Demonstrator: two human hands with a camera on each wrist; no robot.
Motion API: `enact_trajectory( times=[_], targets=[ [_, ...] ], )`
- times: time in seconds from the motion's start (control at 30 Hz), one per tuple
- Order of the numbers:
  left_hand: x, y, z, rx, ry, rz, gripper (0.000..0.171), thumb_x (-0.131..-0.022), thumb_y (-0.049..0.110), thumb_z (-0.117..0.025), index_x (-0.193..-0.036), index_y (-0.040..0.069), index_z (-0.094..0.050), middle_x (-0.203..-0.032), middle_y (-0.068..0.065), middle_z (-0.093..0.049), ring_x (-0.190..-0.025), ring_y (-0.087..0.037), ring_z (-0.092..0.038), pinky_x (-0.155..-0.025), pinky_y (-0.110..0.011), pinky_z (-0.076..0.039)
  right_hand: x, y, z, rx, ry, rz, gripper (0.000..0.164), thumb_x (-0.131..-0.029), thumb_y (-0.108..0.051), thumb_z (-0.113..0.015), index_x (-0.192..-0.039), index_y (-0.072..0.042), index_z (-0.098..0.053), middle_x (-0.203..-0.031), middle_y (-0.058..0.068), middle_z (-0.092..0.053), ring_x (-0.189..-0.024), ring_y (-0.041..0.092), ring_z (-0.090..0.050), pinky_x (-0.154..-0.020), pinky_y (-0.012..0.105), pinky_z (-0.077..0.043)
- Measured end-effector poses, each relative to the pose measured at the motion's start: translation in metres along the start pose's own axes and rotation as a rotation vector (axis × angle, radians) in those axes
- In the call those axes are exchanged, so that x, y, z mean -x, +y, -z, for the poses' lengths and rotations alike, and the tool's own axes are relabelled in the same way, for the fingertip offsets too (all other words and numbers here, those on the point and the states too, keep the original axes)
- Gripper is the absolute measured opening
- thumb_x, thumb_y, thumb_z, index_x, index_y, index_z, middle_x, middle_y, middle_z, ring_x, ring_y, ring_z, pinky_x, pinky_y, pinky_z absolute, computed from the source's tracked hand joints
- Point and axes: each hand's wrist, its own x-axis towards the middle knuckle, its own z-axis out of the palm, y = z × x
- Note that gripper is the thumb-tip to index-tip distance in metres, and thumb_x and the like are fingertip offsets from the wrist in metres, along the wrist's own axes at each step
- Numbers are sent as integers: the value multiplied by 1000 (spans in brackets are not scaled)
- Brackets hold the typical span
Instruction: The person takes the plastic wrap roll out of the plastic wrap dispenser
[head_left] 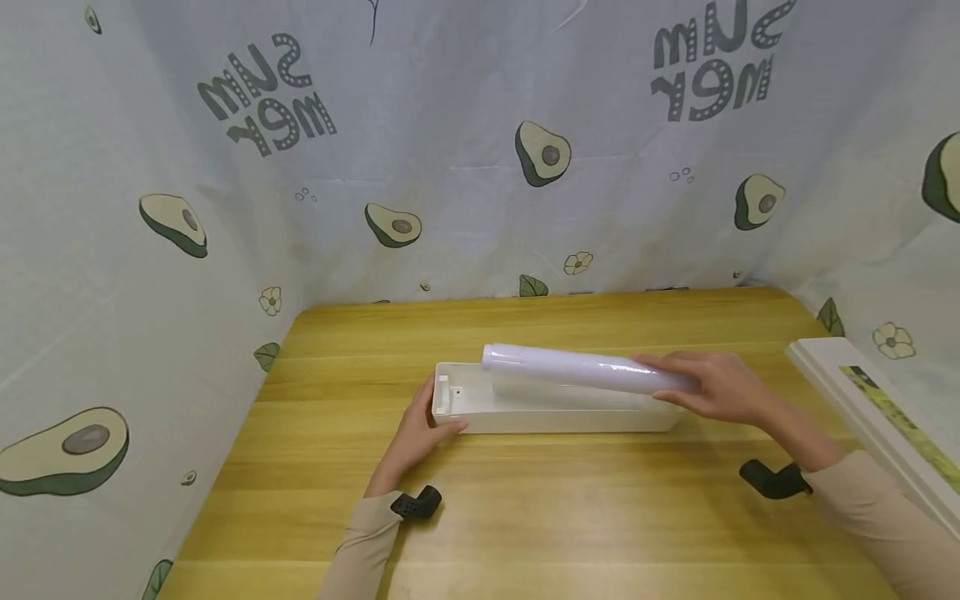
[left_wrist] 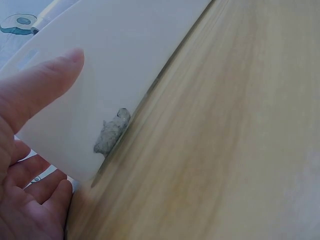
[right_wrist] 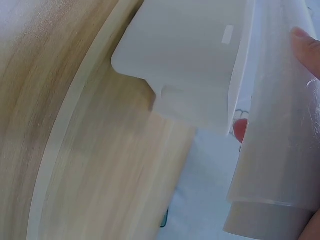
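A long white open-topped box (head_left: 570, 421) lies lengthwise on the table. My left hand (head_left: 417, 427) grips its left end, the thumb on the front wall and the fingers round the end. In the left wrist view the thumb presses the box wall (left_wrist: 115, 60), above a greyish patch (left_wrist: 112, 132) by its lower edge. My right hand (head_left: 716, 385) holds a roll of cling film (head_left: 577, 368) by its right end, thumb and fingers round it. The roll is tilted over the box, its left end higher. A core end (right_wrist: 267, 220) sticks out past the film in the right wrist view.
A long white lid-like piece (head_left: 847, 400) with a green-and-yellow label lies along the table's right side. The wooden table (head_left: 570, 517) meets an avocado-print curtain (head_left: 465, 167) at the back and both sides. Each wrist wears a black mount (head_left: 420, 502).
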Motion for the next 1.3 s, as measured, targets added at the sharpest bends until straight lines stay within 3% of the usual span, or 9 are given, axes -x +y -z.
enact_trajectory(
  times=[0.1,0.33,0.87,1.1,1.3],
  targets=[
    [0,1,0,-6,6,-8,94,-77,13,-76,-151,10,-18,-151,-16,-30,-139,-31,-30,-114,-47,-25,1,1,3,9,-2,-7,61,-67,-25,-81,-125,-28,-61,-88,0,-72,-60,-6,-44,-51,17,-37],
    [11,28,3,4,-23,32,94,-77,6,-74,-150,2,-15,-151,-22,-27,-139,-34,-28,-114,-46,-24,8,1,3,13,28,17,62,-65,-26,-82,-124,-28,-62,-84,-4,-70,-60,-6,-44,-50,16,-36],
    [11,30,2,-18,-17,14,93,-78,8,-75,-150,3,-17,-150,-21,-29,-140,-35,-27,-115,-48,-23,23,7,11,66,82,-3,64,-61,-25,-84,-122,-26,-64,-90,3,-74,-61,0,-51,-52,18,-41],
    [12,32,3,-16,-18,16,93,-77,7,-75,-150,3,-17,-150,-21,-30,-140,-35,-28,-114,-48,-24,30,8,13,73,97,-3,65,-59,-22,-84,-121,-22,-65,-84,-2,-71,-59,-6,-42,-51,14,-35],
    [12,33,3,-18,-25,11,93,-78,7,-75,-150,3,-17,-150,-21,-29,-140,-34,-28,-115,-47,-23,36,7,15,69,90,-16,64,-60,-23,-84,-121,-23,-65,-89,2,-73,-62,-1,-53,-55,18,-42]
  ],
)
